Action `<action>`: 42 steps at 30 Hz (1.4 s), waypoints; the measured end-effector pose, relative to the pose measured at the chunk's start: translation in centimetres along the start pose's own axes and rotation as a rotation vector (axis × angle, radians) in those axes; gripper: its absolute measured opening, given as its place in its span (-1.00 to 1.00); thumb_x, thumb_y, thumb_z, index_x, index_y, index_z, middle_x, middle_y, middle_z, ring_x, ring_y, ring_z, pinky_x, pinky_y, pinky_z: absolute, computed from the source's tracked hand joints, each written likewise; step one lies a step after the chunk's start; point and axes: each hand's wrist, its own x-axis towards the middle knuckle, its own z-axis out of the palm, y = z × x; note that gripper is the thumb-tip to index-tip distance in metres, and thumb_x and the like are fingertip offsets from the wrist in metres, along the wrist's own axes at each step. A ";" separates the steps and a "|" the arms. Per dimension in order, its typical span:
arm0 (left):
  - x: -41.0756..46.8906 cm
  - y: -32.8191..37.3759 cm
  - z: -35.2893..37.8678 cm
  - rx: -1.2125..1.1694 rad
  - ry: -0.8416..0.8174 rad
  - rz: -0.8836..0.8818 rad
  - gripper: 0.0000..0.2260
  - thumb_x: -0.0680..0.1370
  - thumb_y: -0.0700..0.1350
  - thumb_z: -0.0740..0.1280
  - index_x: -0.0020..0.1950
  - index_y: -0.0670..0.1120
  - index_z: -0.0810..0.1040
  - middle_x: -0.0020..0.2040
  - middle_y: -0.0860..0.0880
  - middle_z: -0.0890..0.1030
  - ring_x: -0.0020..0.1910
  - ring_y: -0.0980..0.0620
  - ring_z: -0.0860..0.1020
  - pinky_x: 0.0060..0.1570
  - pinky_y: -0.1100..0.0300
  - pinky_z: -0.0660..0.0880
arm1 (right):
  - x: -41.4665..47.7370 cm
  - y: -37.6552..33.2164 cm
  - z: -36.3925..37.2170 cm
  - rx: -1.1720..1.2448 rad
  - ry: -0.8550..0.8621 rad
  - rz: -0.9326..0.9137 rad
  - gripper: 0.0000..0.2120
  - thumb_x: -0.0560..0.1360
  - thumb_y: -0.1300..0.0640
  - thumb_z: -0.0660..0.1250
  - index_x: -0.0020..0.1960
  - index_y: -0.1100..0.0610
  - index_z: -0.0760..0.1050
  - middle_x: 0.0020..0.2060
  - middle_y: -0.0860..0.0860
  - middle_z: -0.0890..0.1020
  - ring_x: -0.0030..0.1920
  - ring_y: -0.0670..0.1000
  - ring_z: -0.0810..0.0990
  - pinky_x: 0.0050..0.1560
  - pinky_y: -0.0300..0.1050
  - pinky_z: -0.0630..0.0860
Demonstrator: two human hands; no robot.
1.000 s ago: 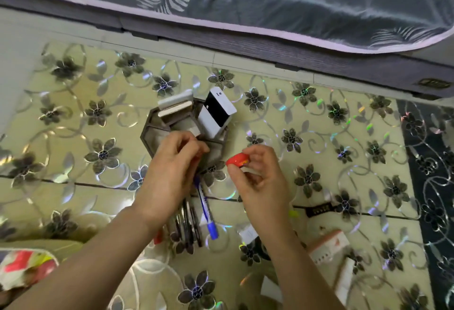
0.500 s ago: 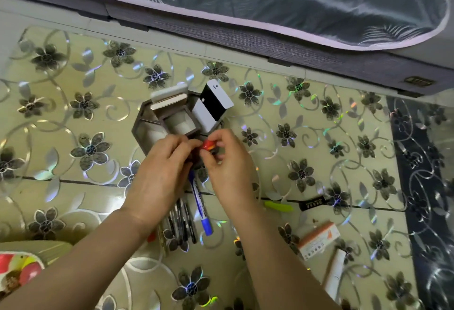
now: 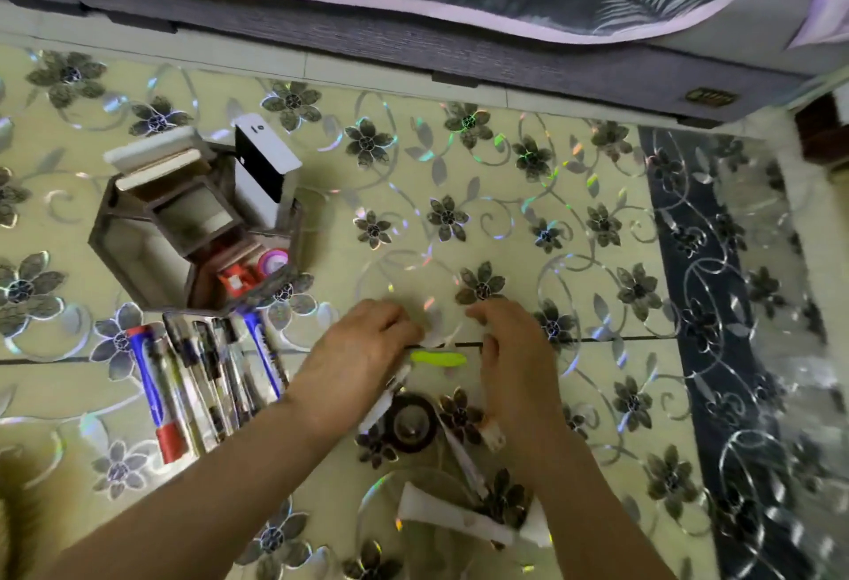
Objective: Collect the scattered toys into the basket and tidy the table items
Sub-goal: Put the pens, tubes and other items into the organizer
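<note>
Left hand (image 3: 363,352), right hand (image 3: 512,350) perhaps touching green pen (image 3: 438,359).

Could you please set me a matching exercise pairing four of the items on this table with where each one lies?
Things:
1. lime-green item
2. purple tape roll
3. row of pens
4. white tube

Places:
A. in a compartment of the wooden organizer
B. on the table between the forearms, nearest the camera
C. between the left hand and the right hand
D. lying just in front of the organizer, left of the left hand

Pairs: 1-C, 2-A, 3-D, 4-B.
</note>
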 end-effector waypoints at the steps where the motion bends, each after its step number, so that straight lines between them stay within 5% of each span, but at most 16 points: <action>1: 0.6 0.5 0.9 -0.002 -0.042 0.003 -0.86 0.45 -0.10 0.32 -0.01 0.00 0.58 -0.07 -0.01 0.56 -0.08 -0.05 0.52 -0.09 0.13 0.45 | 0.0 1.2 -0.3 -0.076 -0.050 0.003 -0.57 0.34 0.47 0.25 0.09 0.10 0.56 0.07 0.04 0.58 0.08 0.07 0.52 0.06 -0.11 0.48; 7: 3.8 2.9 4.9 0.128 -0.217 0.011 -0.80 0.40 -0.17 0.41 0.01 -0.07 0.57 -0.07 -0.11 0.57 -0.04 -0.15 0.55 -0.08 0.06 0.52 | 0.6 4.6 -0.9 -0.287 -0.246 -0.009 -0.67 0.34 0.33 0.28 0.07 0.11 0.53 0.08 0.08 0.53 0.10 0.14 0.45 -0.02 0.00 0.48; 10: 4.9 3.3 4.6 0.235 -0.235 -0.004 -0.64 0.18 -0.13 0.58 -0.10 -0.03 0.56 -0.15 -0.04 0.58 -0.11 -0.06 0.58 -0.08 0.24 0.35 | 1.4 4.5 -0.7 -0.317 -0.261 0.009 -0.70 0.32 0.31 0.34 0.03 0.12 0.53 0.04 0.07 0.50 0.07 0.13 0.42 -0.07 -0.02 0.44; 14: 4.4 3.7 3.5 0.178 -0.226 -0.069 -0.64 0.47 -0.28 0.27 0.25 -0.08 0.39 0.18 -0.07 0.48 0.19 -0.07 0.43 0.09 0.21 0.25 | 1.9 4.5 -0.4 -0.375 -0.245 0.008 -0.74 0.33 0.33 0.37 -0.01 0.11 0.54 0.00 0.04 0.53 0.07 0.13 0.43 -0.09 -0.01 0.42; 20: 0.0 2.0 -1.7 -0.234 0.167 -0.172 -0.67 0.50 -0.20 0.35 0.21 0.09 0.45 0.04 0.09 0.57 -0.01 0.09 0.56 -0.03 0.19 0.47 | 1.9 0.8 -0.8 -0.290 -0.055 -0.090 -0.76 0.41 0.20 0.40 0.04 -0.02 0.59 -0.16 0.02 0.60 -0.15 0.16 0.52 -0.14 0.04 0.49; 23: -2.2 0.8 -5.5 -0.265 0.448 -0.263 -0.85 0.55 -0.08 0.32 0.11 0.07 0.50 -0.06 0.13 0.61 -0.10 0.17 0.56 -0.05 0.26 0.47 | 1.8 -4.3 -0.8 -0.034 -0.080 -0.109 -0.67 0.50 0.21 0.30 0.22 -0.03 0.53 -0.07 0.01 0.50 -0.13 0.05 0.52 -0.12 -0.09 0.47; 27: -4.0 -1.7 -9.0 -0.379 0.699 -0.421 -0.93 0.55 -0.06 0.33 0.01 0.08 0.51 -0.14 0.25 0.61 -0.14 0.26 0.60 -0.04 0.27 0.52 | 2.0 -10.4 0.0 -0.031 -0.158 -0.220 -0.52 0.48 0.35 0.24 0.36 0.04 0.39 0.10 0.01 0.42 -0.04 0.02 0.51 -0.12 -0.16 0.42; 35: -4.5 -5.7 -8.7 -0.212 0.598 -0.480 -0.82 0.50 -0.18 0.39 0.04 0.04 0.54 -0.14 0.10 0.63 -0.17 0.04 0.61 -0.10 0.13 0.54 | 4.8 -16.9 3.3 -0.090 -0.065 -0.456 -0.83 0.38 0.34 0.38 -0.06 0.14 0.56 -0.20 0.07 0.57 -0.19 0.15 0.52 -0.23 0.03 0.49; 42: -4.6 -6.7 -7.2 -0.257 0.570 -0.484 -0.84 0.51 -0.22 0.36 0.03 0.01 0.53 -0.11 0.13 0.64 -0.18 0.09 0.59 -0.10 0.17 0.52 | 6.4 -17.2 5.0 -0.064 -0.105 -0.463 -0.79 0.32 0.38 0.36 -0.09 0.17 0.56 -0.22 0.11 0.55 -0.22 0.17 0.52 -0.22 0.03 0.47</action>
